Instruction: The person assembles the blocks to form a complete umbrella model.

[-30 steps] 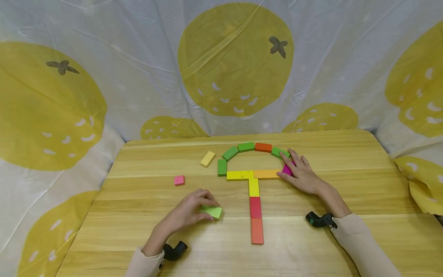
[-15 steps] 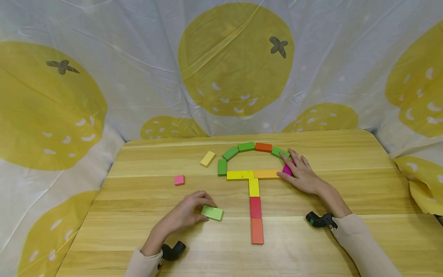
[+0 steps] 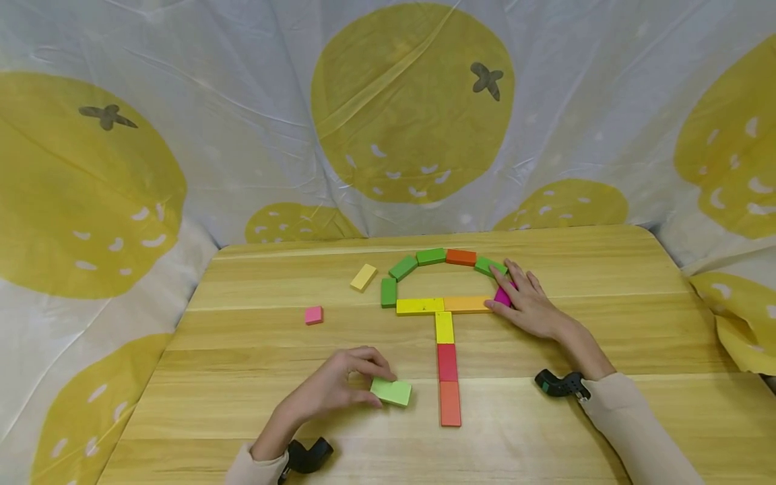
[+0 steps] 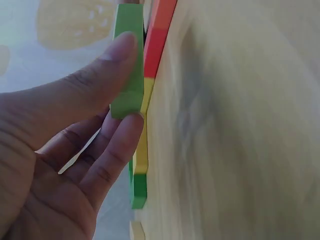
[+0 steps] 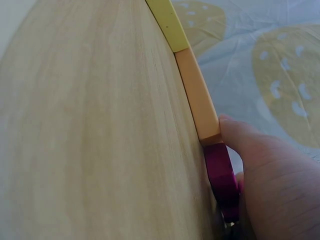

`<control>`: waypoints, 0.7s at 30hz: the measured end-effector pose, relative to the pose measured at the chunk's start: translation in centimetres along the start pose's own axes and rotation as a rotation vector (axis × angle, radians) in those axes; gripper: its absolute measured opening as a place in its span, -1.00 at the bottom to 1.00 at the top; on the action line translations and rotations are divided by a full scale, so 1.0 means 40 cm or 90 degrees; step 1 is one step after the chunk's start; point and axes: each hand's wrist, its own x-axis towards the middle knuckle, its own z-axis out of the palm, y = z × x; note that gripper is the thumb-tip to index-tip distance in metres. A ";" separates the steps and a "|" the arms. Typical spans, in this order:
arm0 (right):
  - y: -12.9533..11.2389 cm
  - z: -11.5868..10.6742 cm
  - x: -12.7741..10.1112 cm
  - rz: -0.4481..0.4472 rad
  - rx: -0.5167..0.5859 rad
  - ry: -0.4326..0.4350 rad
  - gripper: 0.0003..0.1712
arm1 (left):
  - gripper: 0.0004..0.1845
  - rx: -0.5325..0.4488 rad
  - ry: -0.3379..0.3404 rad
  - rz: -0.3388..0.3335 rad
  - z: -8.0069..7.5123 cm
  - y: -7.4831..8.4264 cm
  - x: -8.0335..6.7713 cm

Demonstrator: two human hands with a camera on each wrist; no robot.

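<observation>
My left hand (image 3: 327,385) pinches a light green block (image 3: 393,392) by its left end, thumb on one long side and fingers on the other. In the left wrist view the thumb lies across this block (image 4: 129,22). Whether it touches the table I cannot tell. My right hand (image 3: 530,311) rests with fingers spread over the right end of an arch of blocks, partly covering a magenta block (image 3: 503,296) and a green block (image 3: 488,267). The right thumb touches the end of an orange block (image 5: 196,97), beside the magenta block (image 5: 221,172).
Yellow block (image 3: 420,307) and the orange one form a bar under the arch. Below, a column runs toward me: yellow (image 3: 444,328), red (image 3: 447,362), coral (image 3: 450,404). A pale yellow block (image 3: 364,277) and pink block (image 3: 313,315) lie loose at left on the wooden table (image 3: 242,357).
My left hand has carried the light green block right and nearer to me, closer to the coral end of the column. The right hand has stayed in place.
</observation>
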 end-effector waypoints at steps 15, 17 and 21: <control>-0.001 -0.002 0.003 -0.001 -0.001 -0.002 -0.06 | -0.66 -0.033 -0.119 0.052 0.103 0.049 0.031; -0.001 -0.002 0.002 0.000 -0.001 -0.001 -0.06 | -0.66 -0.026 -0.125 0.052 0.112 0.051 0.034; 0.003 -0.001 0.002 0.000 0.001 -0.001 -0.06 | -0.67 -0.003 -0.127 0.053 0.124 0.050 0.037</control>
